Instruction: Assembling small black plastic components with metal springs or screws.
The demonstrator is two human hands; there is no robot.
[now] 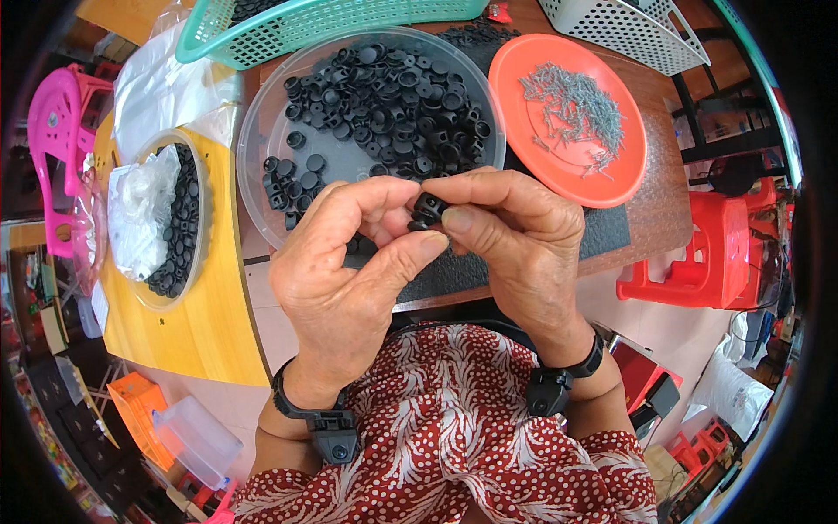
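Both hands meet in front of me over the near edge of a large clear round tub (253, 175). A small black round plastic part (428, 208) with holes in its side is pinched between thumb and finger of my right hand (515, 231). My left hand (345, 253) pinches a smaller black piece (418, 225) against its underside; the fingertips partly cover it. Many loose black plastic caps and rings (393, 105) lie heaped in the tub. To its right stands an orange-red plate (515, 74) bearing a pile of small silver screws or pins (576, 109).
A teal basket (288, 35) and a white perforated basket (624, 35) stand at the back. Left, a yellow table (214, 306) carries a clear container (208, 205) of black parts and plastic bags (148, 210). A red stool (698, 253) is at the right, a black mat (602, 231) under the tub.
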